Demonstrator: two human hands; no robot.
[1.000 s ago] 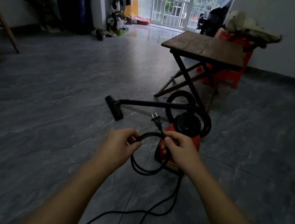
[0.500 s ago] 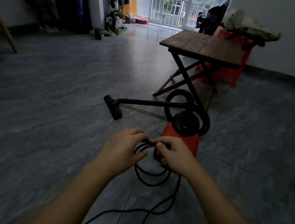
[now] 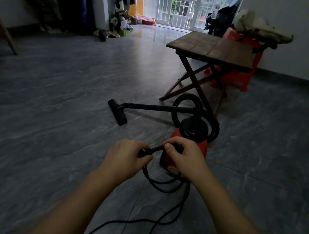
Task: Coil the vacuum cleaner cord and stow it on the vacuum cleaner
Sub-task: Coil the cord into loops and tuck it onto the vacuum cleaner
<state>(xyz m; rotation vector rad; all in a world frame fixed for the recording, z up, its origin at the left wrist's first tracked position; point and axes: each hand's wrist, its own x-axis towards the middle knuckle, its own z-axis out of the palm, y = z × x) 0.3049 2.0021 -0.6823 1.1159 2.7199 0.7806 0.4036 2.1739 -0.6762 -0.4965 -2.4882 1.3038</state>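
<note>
a person stands over a red vacuum cleaner (image 3: 188,149) on a grey tiled floor (image 3: 55,127), both bare hands closed on its black power cord (image 3: 162,184). the job looks roughly midway: a few loops hang gathered beneath the hands, but a long run of cord trails loose across the floor below the forearms and runs out of view at the bottom edge, so more winding is left, and nothing is stowed on the machine yet.

the left hand (image 3: 125,159) is curled shut around the top of the bundle, fingers wrapped over the strands, with what seems to be the thicker plug end poking out toward the right hand. the right hand (image 3: 182,156), just beside it and nearly touching, pinches the same top section between thumb and bent fingers; how many strands it holds cannot be told. the coil droops from both grips to just below the right wrist.

the vacuum cleaner sits directly behind the right hand, partly hidden by it, its black hose (image 3: 188,105) looped beyond and the floor nozzle (image 3: 117,111) lying farther off, past the left hand. a wooden folding table (image 3: 212,47) stands well beyond the machine.
</note>
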